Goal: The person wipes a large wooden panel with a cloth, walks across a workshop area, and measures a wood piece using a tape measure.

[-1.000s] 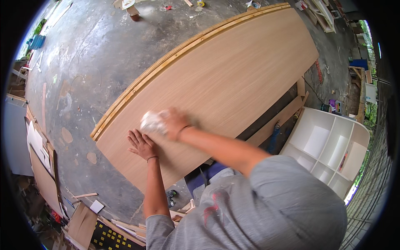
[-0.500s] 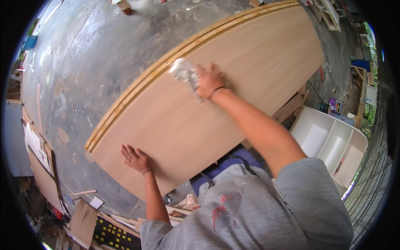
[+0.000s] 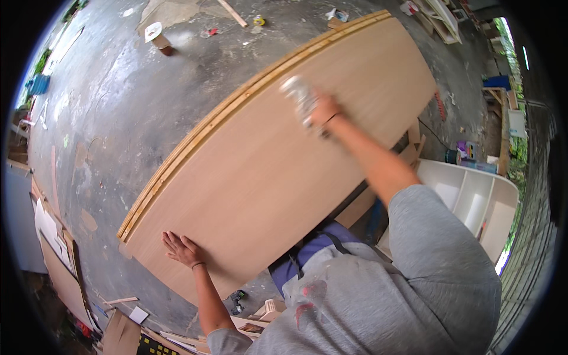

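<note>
A long light-brown wooden panel (image 3: 254,177) lies before me, slanting from lower left to upper right, with raw wood strips (image 3: 236,106) along its far edge. My left hand (image 3: 182,249) rests flat on the panel's near left end, fingers stretched out, holding nothing. Toward the right half of the panel, my right hand (image 3: 324,111) presses a crumpled whitish cloth (image 3: 302,97) on the surface. Motion blurs the cloth and that hand, and the fingers are partly hidden.
A white shelf unit (image 3: 467,188) with compartments stands at my right. Boards and scraps (image 3: 56,254) are stacked at the left. A cordless drill (image 3: 237,302) sits below the panel's near edge. Beyond the panel, a brown container with a white top (image 3: 157,39) stands on the concrete floor.
My right hand has moved with the cloth to the right along the panel. The left hand stays flat near the left end. The view has shifted, showing more floor at the top.
</note>
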Demonstrator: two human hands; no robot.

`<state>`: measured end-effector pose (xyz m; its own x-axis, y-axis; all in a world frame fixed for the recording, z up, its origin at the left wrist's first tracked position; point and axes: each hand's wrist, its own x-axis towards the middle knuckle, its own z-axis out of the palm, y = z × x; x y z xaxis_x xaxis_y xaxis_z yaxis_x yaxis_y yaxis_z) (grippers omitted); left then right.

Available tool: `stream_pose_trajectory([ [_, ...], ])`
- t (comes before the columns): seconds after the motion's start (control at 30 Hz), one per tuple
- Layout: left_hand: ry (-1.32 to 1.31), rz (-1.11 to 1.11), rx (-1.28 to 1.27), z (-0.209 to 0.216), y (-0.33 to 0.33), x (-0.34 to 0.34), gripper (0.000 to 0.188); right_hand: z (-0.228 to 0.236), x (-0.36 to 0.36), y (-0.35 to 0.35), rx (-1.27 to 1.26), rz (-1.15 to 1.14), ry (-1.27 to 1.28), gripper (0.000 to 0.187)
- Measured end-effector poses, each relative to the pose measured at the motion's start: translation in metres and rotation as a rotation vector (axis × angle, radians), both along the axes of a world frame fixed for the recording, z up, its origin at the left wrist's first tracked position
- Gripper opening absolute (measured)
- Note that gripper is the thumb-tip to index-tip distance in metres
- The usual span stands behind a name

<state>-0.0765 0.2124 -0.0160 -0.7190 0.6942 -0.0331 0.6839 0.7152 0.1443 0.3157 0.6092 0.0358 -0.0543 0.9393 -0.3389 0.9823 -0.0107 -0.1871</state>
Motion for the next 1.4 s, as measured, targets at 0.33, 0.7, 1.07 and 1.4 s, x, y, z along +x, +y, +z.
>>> stream_pose_trajectory([
  [0.33, 0.026, -0.017, 0.011, 0.000, -0.004, 0.000, 0.050, 0.014, -0.039, -0.167, -0.060, 0.255, -0.036, 0.059],
  [0.7, 0.047, 0.007, -0.017, 0.004, -0.013, -0.005, 0.051, 0.021, 0.129, -0.009, 0.013, -0.130, -0.177, 0.057],
  [1.07, -0.160, -0.613, -0.052, 0.023, 0.182, 0.285, 0.090, -0.005, 0.141, -0.008, -0.138, 0.023, -0.070, 0.072],
  [1.4, -0.078, -0.482, -0.099, 0.025, 0.208, 0.311, 0.099, 0.006, 0.226, 0.068, 0.003, -0.010, -0.111, 0.063],
])
